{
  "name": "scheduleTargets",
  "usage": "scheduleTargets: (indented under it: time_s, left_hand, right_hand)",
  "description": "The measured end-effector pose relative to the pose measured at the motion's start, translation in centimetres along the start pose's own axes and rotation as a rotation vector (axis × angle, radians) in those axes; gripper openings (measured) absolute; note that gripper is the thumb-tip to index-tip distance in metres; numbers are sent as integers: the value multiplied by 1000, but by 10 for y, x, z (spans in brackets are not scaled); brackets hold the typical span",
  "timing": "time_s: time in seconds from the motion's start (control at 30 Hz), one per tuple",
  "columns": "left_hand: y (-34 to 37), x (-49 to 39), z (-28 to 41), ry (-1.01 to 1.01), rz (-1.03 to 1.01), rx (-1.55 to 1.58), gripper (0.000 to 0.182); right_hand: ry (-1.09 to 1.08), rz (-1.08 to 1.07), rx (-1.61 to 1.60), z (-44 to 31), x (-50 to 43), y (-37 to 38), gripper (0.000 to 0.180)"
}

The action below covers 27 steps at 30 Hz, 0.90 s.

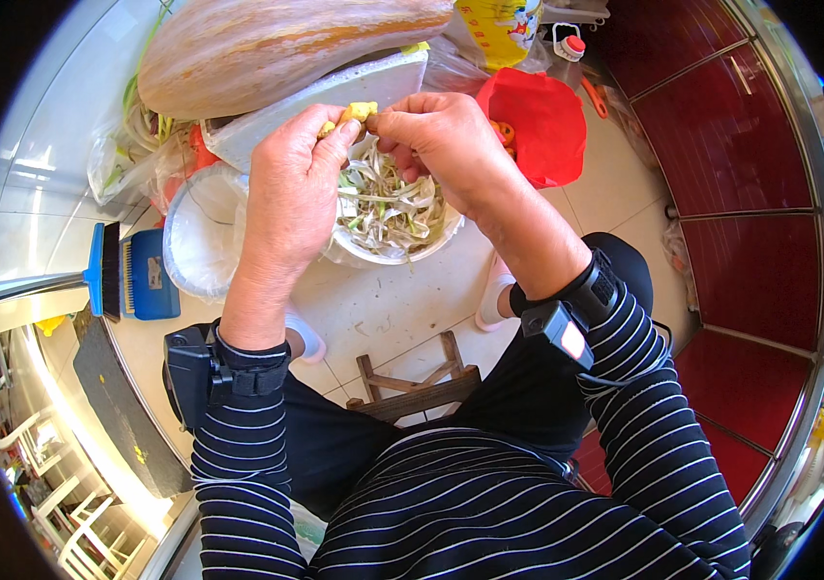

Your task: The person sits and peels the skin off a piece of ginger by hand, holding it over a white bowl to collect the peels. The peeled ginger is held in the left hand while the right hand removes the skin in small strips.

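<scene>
A knobbly yellow piece, which looks like peeled ginger root [360, 111], is pinched between the thumb and fingers of my left hand [296, 177]. Against its right end are the fingertips of my right hand [448, 141]; whether they hold a small piece or tool cannot be told. Below both hands stands a round white tub [412, 257], filled with pale and green vegetable peelings [390, 206]. A white bin with a clear plastic liner [202, 225] is left of the tub, partly behind my left forearm. Right of my hands, a red bag [546, 123] holds orange-red items.
A huge pumpkin [289, 51] lies behind a white foam box [383, 76]. Leafy stalks in clear bags [136, 145] are at the left. A blue dustpan [151, 279] and brush [100, 272] stand by the wall. Dark red cabinets [727, 138] line the right. A wooden stool [419, 391] is between my legs.
</scene>
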State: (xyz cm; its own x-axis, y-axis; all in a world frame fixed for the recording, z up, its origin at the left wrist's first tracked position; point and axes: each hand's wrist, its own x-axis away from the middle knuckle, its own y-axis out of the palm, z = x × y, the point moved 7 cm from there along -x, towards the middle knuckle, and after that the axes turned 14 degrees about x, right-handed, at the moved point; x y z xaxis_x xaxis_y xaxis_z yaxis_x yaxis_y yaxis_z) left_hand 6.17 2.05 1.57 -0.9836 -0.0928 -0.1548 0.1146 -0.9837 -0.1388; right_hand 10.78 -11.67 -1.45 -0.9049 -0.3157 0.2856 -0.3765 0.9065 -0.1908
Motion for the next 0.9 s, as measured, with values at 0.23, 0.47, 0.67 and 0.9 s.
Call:
scheduleTargets:
  time_s: [0.23,0.47,0.67,0.9]
  left_hand:
    - [-1,0,-5,-150,6,156,17]
    - [-1,0,-4,-165,4,184,16]
    - [0,3,-3,-146,-1,137,16]
    - [-1,1,-5,-189,-24,195,18]
  right_hand:
    - [51,-107,-214,9,-3,3,15]
    - [48,-115,-210,6,-1,3,17]
    - [48,-113,-168,8,-2,5,16]
    - [78,-158,-260,11,-3,4,15]
